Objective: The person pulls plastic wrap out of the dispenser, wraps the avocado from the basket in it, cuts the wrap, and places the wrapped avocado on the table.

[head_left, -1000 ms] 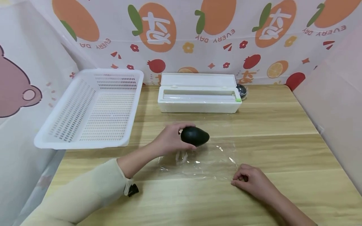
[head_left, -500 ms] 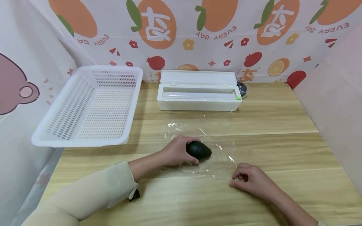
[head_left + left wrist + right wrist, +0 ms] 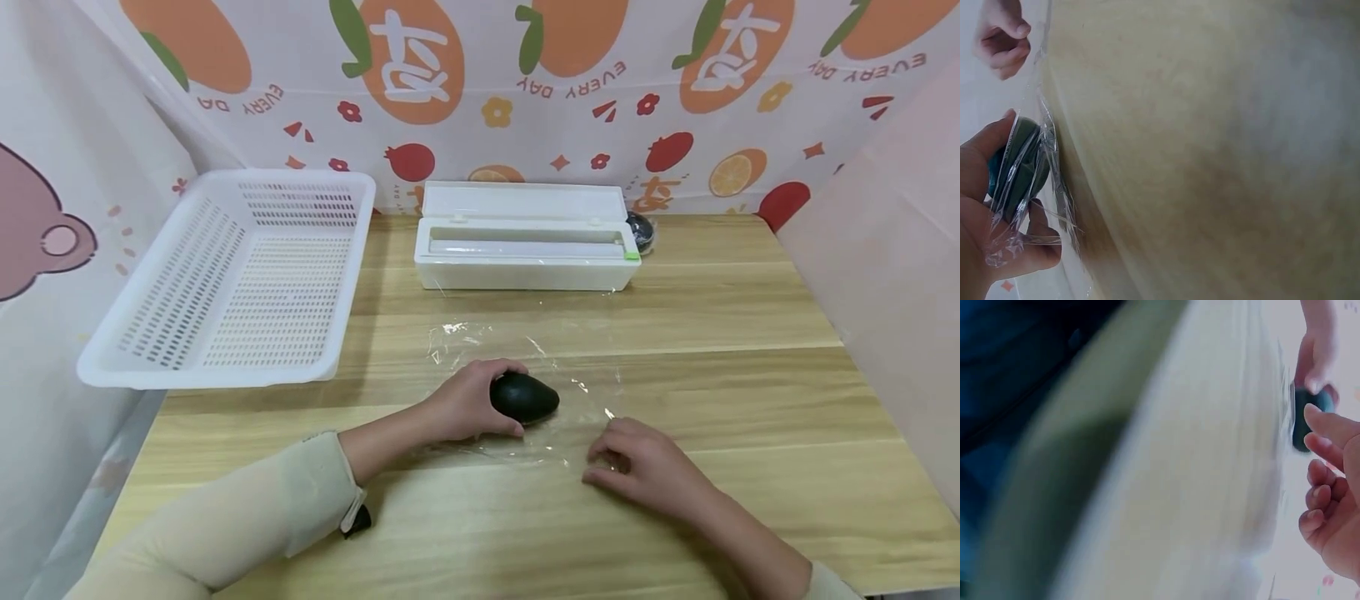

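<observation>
In the head view my left hand (image 3: 472, 404) grips a dark green avocado (image 3: 523, 397) from its blunt end, with the narrow end pointing right. It sits over a sheet of clear plastic wrap (image 3: 540, 333) that stretches from the dispenser box toward the near side. The left wrist view shows crinkled wrap (image 3: 1054, 144) in front of the avocado (image 3: 1022, 162). My right hand (image 3: 645, 467) is by the wrap's near right corner, fingers loosely curled, with a gap between thumb and forefinger. In the right wrist view, nothing shows between the right hand's fingers (image 3: 1319, 494).
A white wrap dispenser box (image 3: 525, 273) stands at the back with its lid raised and a roll inside. Beside its right end is a dark round thing in film (image 3: 641, 232). A white perforated basket (image 3: 341, 292) stands on the left of the wooden table (image 3: 750, 400).
The left hand has lowered the avocado toward me onto the wrap. The right hand, earlier pinching at the wrap's near right corner, has come off it and shifted left, its fingers loosened.
</observation>
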{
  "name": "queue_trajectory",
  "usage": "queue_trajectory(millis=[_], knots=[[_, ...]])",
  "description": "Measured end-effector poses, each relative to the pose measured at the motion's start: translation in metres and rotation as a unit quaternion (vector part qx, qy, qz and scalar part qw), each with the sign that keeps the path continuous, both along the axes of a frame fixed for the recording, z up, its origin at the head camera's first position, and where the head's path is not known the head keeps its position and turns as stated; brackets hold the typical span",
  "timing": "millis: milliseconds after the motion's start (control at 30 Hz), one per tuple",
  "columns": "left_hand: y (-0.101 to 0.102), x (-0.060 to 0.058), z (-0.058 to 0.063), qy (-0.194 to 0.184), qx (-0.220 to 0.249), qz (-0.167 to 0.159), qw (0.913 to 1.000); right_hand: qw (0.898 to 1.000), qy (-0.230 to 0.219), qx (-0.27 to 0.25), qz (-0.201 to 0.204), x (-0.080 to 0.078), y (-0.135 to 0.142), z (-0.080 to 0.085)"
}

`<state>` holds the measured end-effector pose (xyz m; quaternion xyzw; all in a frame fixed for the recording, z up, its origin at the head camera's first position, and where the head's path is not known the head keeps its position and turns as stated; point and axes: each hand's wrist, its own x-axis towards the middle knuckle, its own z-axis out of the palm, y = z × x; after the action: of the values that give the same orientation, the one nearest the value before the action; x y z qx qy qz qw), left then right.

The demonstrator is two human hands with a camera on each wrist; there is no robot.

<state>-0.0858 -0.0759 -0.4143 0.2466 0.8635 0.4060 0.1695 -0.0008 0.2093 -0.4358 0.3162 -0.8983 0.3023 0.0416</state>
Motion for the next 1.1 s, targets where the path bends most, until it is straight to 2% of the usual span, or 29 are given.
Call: queue_trajectory(millis=[67, 267, 367, 500, 600, 733, 900, 1100], knots=[[0.0, 0.0, 0.0, 0.0, 0.0, 0.001, 1.0, 0.999, 0.021, 0.022, 0.017, -0.004, -0.012, 0.003], [-0.003, -0.002, 0.001, 0.012, -0.002, -0.011, 0.9999, 0.993, 0.03, 0.104, 0.039, -0.009, -0.041, 0.005], [-0.004, -0.002, 0.003, 0.031, -0.012, -0.034, 0.9989, 0.99, 0.044, 0.126, 0.04, -0.011, -0.049, 0.005], [-0.005, -0.001, 0.005, 0.055, -0.035, -0.081, 0.9946, 0.989, 0.05, 0.131, 0.043, -0.013, -0.054, 0.009], [-0.006, 0.0, 0.007, 0.062, -0.041, -0.107, 0.9915, 0.992, 0.019, 0.117, 0.035, -0.016, -0.055, 0.016], [-0.007, 0.0, 0.009, 0.042, -0.044, -0.113, 0.9917, 0.996, -0.057, 0.069, 0.005, -0.028, -0.053, 0.03], [-0.007, -0.002, 0.011, -0.008, -0.05, -0.111, 0.9926, 0.992, -0.122, 0.028, -0.016, -0.045, -0.05, 0.039], [-0.007, -0.007, 0.014, -0.004, -0.057, -0.133, 0.9894, 0.986, -0.165, 0.022, -0.013, -0.062, -0.046, 0.043]])
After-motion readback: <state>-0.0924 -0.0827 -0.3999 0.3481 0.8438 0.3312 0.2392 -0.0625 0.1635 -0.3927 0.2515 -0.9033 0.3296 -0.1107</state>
